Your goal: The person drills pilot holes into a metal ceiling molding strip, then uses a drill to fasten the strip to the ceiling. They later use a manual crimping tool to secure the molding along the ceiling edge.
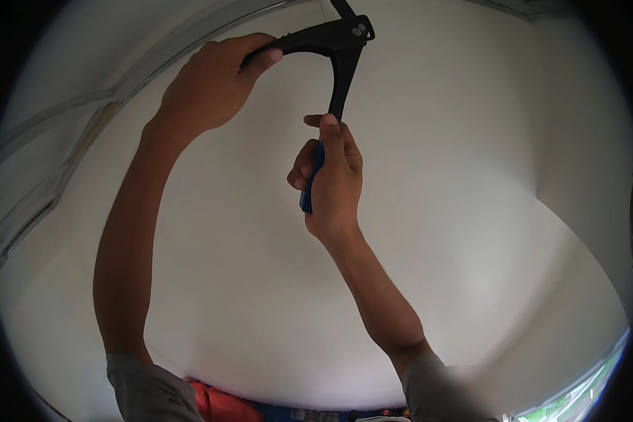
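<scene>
Riveter [344, 56] (blk) held w/ L hand [211, 81] & R hand [337, 172].

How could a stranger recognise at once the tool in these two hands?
Against the large pale surface, follow the two raised forearms upward. Between the left hand and the right hand spans the black, sharply angled tool. Two pale round dots near its bend and a blue grip set it apart from the hands.
</scene>
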Tool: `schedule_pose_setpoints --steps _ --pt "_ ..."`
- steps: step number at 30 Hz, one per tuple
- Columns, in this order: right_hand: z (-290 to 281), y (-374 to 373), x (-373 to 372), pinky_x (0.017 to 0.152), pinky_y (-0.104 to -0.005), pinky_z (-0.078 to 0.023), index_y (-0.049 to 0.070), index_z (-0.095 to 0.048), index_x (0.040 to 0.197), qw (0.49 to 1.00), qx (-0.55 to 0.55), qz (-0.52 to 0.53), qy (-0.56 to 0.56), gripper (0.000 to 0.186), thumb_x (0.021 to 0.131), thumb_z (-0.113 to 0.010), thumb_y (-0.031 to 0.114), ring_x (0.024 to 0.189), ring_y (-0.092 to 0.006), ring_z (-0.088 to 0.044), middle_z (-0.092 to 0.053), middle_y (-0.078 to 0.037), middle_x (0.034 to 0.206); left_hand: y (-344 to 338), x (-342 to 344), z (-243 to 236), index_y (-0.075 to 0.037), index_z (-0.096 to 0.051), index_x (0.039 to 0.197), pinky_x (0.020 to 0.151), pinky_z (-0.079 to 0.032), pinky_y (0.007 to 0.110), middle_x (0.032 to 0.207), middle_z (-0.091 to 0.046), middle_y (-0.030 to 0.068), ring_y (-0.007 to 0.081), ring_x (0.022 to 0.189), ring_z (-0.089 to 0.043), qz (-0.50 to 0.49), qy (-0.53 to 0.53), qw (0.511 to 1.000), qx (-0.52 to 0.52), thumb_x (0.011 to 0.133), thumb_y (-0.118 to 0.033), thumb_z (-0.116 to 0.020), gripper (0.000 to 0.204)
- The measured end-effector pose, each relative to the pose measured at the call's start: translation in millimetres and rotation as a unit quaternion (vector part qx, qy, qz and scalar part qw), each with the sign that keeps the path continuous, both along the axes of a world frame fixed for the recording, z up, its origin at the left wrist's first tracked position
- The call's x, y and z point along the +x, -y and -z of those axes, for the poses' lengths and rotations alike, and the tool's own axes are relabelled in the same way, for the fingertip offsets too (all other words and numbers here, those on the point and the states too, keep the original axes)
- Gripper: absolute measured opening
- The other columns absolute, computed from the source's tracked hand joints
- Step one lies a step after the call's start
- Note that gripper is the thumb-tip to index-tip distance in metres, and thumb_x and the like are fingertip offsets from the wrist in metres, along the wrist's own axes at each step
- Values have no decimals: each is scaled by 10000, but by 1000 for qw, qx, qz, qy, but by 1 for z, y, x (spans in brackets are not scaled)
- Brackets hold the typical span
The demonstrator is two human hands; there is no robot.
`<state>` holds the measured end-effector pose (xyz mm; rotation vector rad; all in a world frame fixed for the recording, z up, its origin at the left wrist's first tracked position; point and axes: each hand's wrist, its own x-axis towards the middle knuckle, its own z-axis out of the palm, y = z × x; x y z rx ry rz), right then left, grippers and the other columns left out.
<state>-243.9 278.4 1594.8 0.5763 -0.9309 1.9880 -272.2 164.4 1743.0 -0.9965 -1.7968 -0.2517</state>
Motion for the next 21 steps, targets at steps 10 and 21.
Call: schedule_pose_setpoints --steps 10,21 --pt "-1 5 -3 447 -255 -323 30 -569 1059 1000 7 5 -2 442 1078 -507 468 446 -59 -357 -402 35 536 6 0 -1 -105 -719 1153 588 -433 389 640 -576 61 178 553 -515 2 -42 999 0 1067 -442 -514 404" --pt "5 -2 2 440 -259 -324 33 -560 1049 1000 13 -13 -12 438 1072 -520 469 433 -57 -353 -395 35 523 1 9 4 -95 -721 1144 619 -437 397 691 -598 72 187 585 -527 14 -19 1000 2 1061 -436 -531 399"
